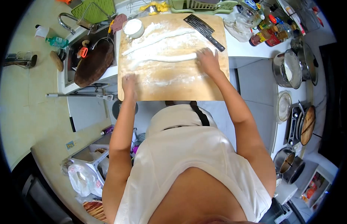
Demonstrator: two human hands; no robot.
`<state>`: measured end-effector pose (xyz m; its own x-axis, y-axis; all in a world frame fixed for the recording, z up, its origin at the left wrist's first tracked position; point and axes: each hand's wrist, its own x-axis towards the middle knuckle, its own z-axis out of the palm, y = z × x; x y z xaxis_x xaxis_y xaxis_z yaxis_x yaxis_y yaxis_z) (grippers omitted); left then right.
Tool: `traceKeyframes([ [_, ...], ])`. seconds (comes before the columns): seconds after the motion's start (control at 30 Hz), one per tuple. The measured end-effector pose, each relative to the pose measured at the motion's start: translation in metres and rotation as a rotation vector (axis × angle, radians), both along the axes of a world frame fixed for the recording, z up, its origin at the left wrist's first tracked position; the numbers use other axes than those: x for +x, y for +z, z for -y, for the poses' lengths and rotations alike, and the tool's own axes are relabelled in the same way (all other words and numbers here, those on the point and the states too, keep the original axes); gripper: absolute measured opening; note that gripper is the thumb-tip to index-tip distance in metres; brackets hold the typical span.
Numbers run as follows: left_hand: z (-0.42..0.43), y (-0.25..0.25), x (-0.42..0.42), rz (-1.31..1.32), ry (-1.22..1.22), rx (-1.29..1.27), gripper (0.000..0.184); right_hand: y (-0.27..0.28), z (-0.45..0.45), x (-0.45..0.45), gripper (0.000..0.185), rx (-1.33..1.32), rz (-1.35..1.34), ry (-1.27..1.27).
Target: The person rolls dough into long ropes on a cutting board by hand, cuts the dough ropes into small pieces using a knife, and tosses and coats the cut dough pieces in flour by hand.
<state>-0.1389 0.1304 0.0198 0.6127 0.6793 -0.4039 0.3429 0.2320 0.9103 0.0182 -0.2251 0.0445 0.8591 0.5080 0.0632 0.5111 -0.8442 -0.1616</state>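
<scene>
Across a big wooden board (173, 91) lie a far dough rope (158, 39) and a near dough rope (166, 58). The right hand (208, 61) touches the near one's right end; the left hand (129, 83) is at the board's left edge (one cannot tell if either grips).

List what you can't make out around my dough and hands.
All in the head view:
- Nearer dough strip: its right end is hidden by the right hand.
- Left hand: fingers blurred, so its contact with the board is unclear.
- Jars: label print too small to read.
</scene>
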Motion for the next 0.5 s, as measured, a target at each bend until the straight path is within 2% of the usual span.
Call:
traceKeyframes([
  [0.03, -0.004, -0.016, -0.006, -0.004, -0.009, 0.071, 0.017, -0.007, 0.001, -0.003, 0.048, -0.110, -0.054, -0.065],
  [0.1, -0.012, -0.043, -0.015, -0.022, -0.034, 0.214, 0.034, -0.020, -0.003, 0.003, 0.050, -0.046, -0.048, -0.102],
  [0.2, -0.005, -0.029, 0.028, 0.104, -0.216, 0.859, 0.043, -0.019, -0.038, 0.023, 0.054, 0.171, 0.036, -0.095],
  [0.27, 0.011, -0.007, 0.072, 0.170, -0.291, 0.977, 0.047, -0.012, -0.086, 0.042, 0.053, 0.295, 0.112, -0.108],
  [0.33, 0.022, -0.017, 0.114, 0.197, -0.419, 1.115, 0.050, -0.018, -0.130, 0.045, 0.055, 0.233, 0.212, -0.094],
  [0.43, 0.038, -0.042, 0.123, 0.011, -0.708, 1.376, 0.059, -0.050, -0.150, 0.009, 0.061, 0.028, 0.025, -0.032],
  [0.47, 0.038, -0.046, 0.109, 0.000, -0.846, 1.306, 0.060, -0.057, -0.146, -0.011, 0.063, -0.050, -0.054, -0.015],
  [0.5, 0.038, -0.045, 0.086, -0.005, -0.977, 1.237, 0.062, -0.056, -0.136, -0.033, 0.064, -0.017, -0.043, 0.044],
])
